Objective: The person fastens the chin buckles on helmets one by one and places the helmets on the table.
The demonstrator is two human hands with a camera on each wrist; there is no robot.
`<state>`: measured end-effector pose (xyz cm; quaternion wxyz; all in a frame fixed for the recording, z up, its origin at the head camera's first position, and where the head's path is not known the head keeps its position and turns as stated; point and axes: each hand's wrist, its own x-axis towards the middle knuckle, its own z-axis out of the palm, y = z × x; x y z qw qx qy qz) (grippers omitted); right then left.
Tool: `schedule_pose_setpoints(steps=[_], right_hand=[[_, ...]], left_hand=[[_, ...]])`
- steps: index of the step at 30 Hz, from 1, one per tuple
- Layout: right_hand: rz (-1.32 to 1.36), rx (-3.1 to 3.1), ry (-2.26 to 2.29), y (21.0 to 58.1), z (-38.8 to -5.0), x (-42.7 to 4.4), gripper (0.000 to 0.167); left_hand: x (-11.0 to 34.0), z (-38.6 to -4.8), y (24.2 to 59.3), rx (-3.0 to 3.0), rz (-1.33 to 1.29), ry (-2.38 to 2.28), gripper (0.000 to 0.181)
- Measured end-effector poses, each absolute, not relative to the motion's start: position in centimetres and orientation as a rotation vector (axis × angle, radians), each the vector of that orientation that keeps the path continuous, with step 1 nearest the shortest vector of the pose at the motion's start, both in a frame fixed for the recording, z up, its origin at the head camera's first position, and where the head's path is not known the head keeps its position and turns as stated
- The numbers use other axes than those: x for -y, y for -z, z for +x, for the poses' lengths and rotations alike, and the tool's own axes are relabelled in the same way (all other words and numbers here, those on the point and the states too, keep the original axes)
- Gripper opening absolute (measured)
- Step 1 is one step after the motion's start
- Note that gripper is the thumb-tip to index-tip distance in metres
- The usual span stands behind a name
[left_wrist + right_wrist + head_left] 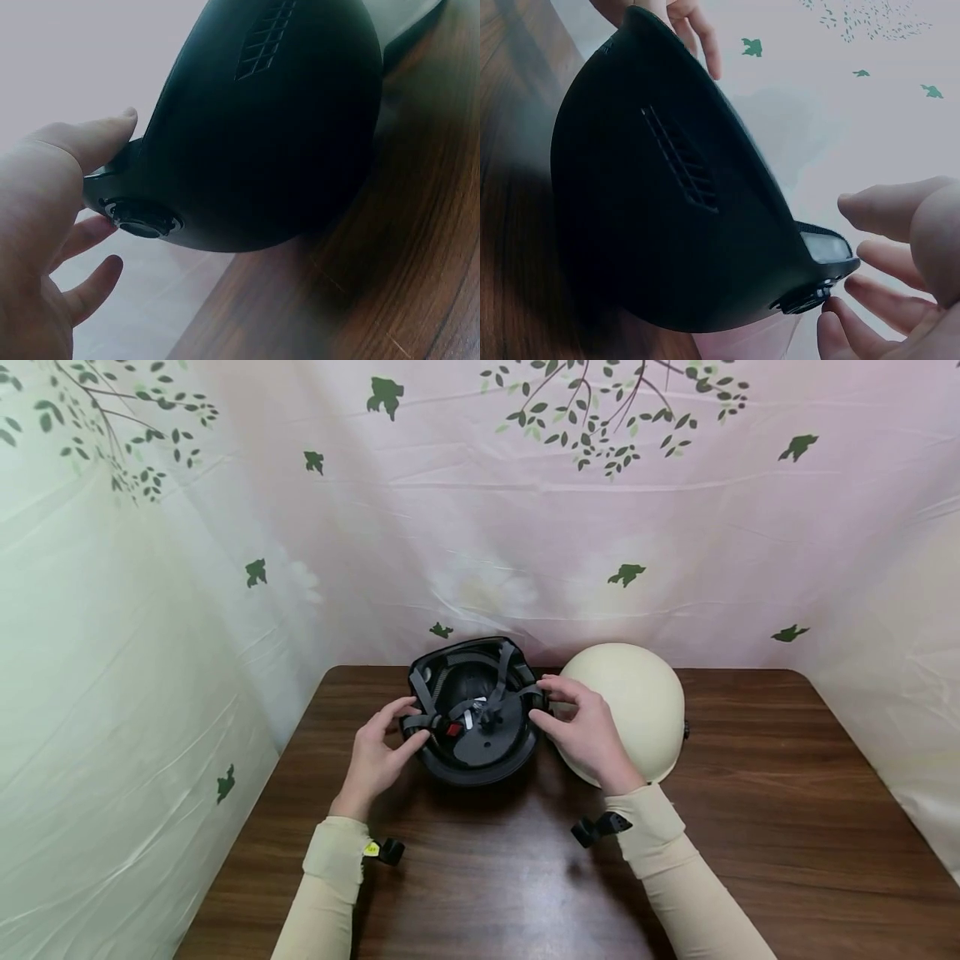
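Note:
A black helmet (491, 752) lies upside down at the table's back, its padded inside, grey straps (504, 672) and a red buckle piece (453, 729) facing up. My left hand (380, 756) pinches its left side edge; in the left wrist view the thumb (112, 139) lies over the rim, with a finger beneath by a round pivot (142, 219). At the opposite side, my right hand (588, 727) has its fingertips by the rim. In the right wrist view its thumb (877, 210) stands apart from the black shell (630, 225), fingers loosely bent close to the side pivot.
A cream helmet (633, 693) sits dome up just right of the black one, partly behind my right hand and forearm. The brown wooden table (487, 877) backs onto a hanging cloth (480, 543) printed with leaves, and more cloth hangs at both sides.

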<state>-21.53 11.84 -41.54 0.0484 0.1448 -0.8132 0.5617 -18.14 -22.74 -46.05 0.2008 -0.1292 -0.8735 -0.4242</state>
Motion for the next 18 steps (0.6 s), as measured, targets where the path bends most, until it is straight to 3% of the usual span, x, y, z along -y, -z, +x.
schedule_pose_setpoints(steps=[7,18], right_hand=[[0.456,2.505,-1.712,41.5,-21.4,-11.8,0.043],[0.475,2.521,-1.746,41.0,-21.2,-11.8,0.05]], left_hand=[[23.2,-18.4,46.7,2.459,-0.359,1.277,0.054],[23.4,-18.6,47.3,2.448,-0.345,1.291,0.051]])
